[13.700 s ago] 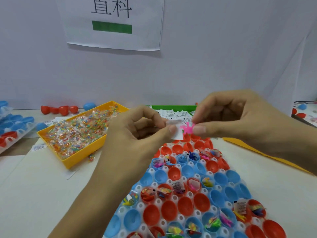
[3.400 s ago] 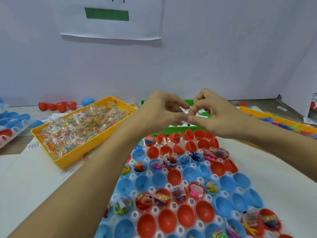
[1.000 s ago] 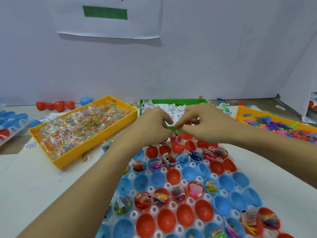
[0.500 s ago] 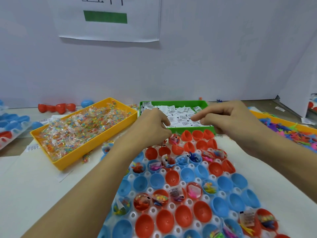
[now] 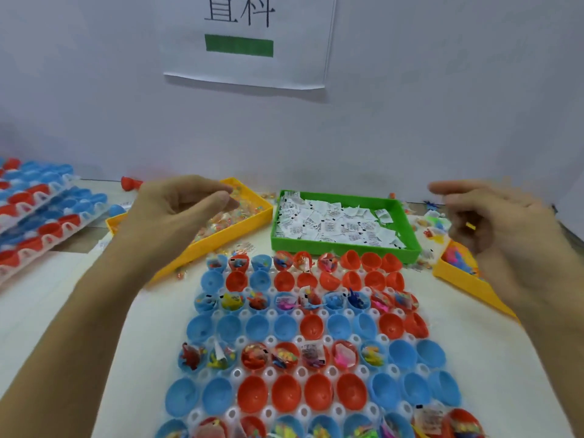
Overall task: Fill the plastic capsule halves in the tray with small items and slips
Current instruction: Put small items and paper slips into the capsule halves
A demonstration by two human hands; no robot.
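- Big white table [image 5: 57, 311] runs up to a white wall with a paper sign [image 5: 249, 39] stuck on it, black characters over a green bar.
- The clear tray [image 5: 268, 316] sits dead centre on the table, packed with red and blue capsule halves [image 5: 311, 325]. Rows alternate: some halves hold little toys and slips, others are bare.
- Stack of more capsule trays [image 5: 41, 210] off at the far left.
- Yellow bin [image 5: 221, 238] of wrapped candy bits sits behind the tray on the left, green bin [image 5: 344, 248] of white slips [image 5: 331, 224] behind it in the middle, another yellow bin [image 5: 464, 279] of coloured toys at the right.
- Left hand [image 5: 177, 207] hovers over the candy bin, fingers loosely curled, nothing in it as far as I can see.
- Right hand [image 5: 502, 232] is up above the right bin, fingers loosely bent and blurry. There's a tiny yellow speck by the fingers, but can't tell if it's actually holding anything.
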